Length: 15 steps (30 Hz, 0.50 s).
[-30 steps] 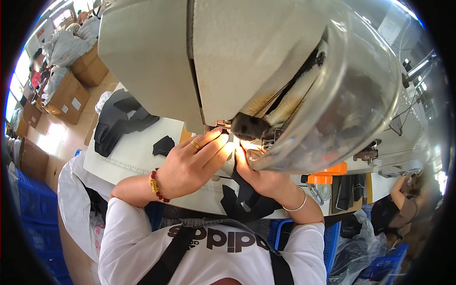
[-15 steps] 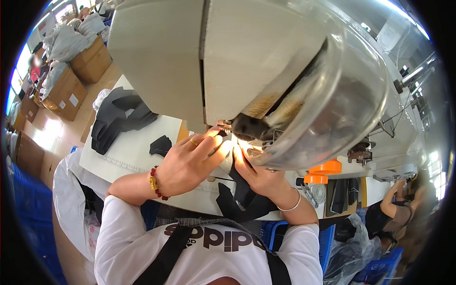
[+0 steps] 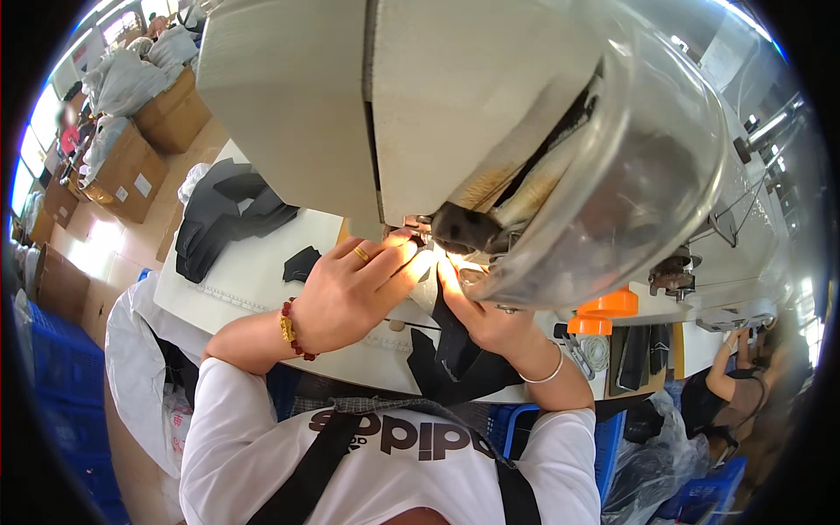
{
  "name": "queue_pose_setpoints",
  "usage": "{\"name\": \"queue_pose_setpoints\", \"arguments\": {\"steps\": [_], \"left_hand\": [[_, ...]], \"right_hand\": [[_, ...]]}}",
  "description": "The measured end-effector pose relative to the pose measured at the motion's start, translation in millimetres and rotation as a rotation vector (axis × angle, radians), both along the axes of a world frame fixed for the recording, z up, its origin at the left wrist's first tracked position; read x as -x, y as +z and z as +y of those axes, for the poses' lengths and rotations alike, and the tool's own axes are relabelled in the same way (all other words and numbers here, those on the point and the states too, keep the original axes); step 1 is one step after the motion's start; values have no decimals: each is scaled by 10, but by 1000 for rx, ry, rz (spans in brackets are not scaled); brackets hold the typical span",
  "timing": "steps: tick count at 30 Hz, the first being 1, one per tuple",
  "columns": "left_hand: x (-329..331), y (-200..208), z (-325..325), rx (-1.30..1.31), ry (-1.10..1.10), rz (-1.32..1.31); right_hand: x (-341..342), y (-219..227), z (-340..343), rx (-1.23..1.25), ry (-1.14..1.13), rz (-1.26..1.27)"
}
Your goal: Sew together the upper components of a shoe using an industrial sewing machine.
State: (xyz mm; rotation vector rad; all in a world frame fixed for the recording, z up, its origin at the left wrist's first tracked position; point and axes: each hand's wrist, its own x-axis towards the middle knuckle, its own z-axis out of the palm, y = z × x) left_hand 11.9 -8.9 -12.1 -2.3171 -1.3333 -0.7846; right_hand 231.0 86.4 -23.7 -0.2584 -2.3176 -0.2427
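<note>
A large white sewing machine hangs over my hands, its lit needle area just beyond my fingertips. My left hand, with a ring and a red beaded bracelet, has its fingers closed together at the left of the needle area, pinching the edge of the work. My right hand, with a bangle, grips a black fabric piece close to the needle. That piece drapes over the table's front edge toward my lap. Where fingertips and cloth meet is partly hidden by glare and the machine head.
Stacked black cut pieces and a small black scrap lie on the white table at left. An orange cap-shaped part, scissors and a cord coil are at right. Blue crates stand on the floor.
The whole view has shifted slightly to the right. Both hands stay close to the needle, and the black fabric between them has moved only a little.
</note>
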Motion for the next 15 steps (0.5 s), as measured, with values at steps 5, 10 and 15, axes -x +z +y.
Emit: {"name": "queue_pose_setpoints", "arguments": {"steps": [5, 10, 15], "left_hand": [[49, 103, 51, -69, -81, 55], [83, 121, 47, -11, -105, 24], [152, 116, 72, -56, -204, 10]], "right_hand": [[-173, -121, 40, -68, -22, -39], [-180, 93, -6, -137, 20, -86], [-152, 29, -110, -251, 154, -17]]}}
